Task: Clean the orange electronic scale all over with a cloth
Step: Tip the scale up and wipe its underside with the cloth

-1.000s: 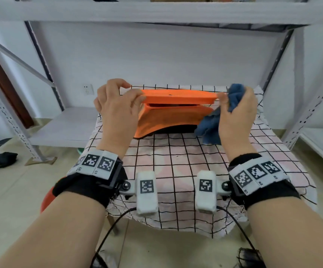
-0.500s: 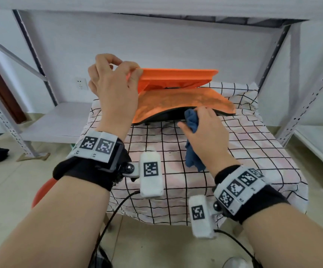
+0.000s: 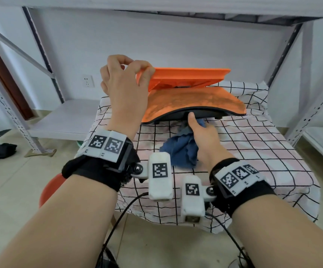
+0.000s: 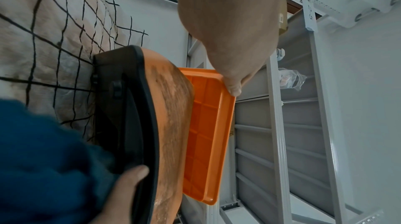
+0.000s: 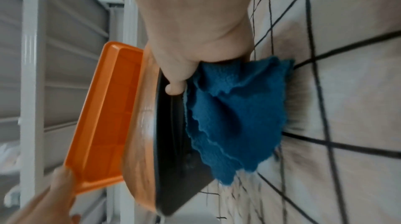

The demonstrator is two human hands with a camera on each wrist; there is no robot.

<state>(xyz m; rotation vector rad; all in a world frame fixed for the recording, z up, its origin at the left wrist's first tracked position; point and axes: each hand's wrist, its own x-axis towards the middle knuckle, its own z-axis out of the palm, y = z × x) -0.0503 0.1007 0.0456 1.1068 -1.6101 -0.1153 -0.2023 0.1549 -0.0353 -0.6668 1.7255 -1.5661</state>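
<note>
Two hands are at work. The left hand (image 3: 125,85) pinches the left corner of the orange weighing tray (image 3: 187,77), fingers above and thumb beneath, holding it tilted up off the body of the one orange electronic scale (image 3: 191,102). The right hand (image 3: 205,134) grips a single blue cloth (image 3: 182,149), its thumb pressed against the scale's black front underside edge, with the cloth bunched beneath that edge and trailing toward the person. The scale sits toward the far side of the table, on a checked tablecloth (image 3: 253,151) with black grid lines. Grey metal shelving (image 3: 311,74) frames the table, and one wall socket (image 3: 88,80) shows at the back left.
</note>
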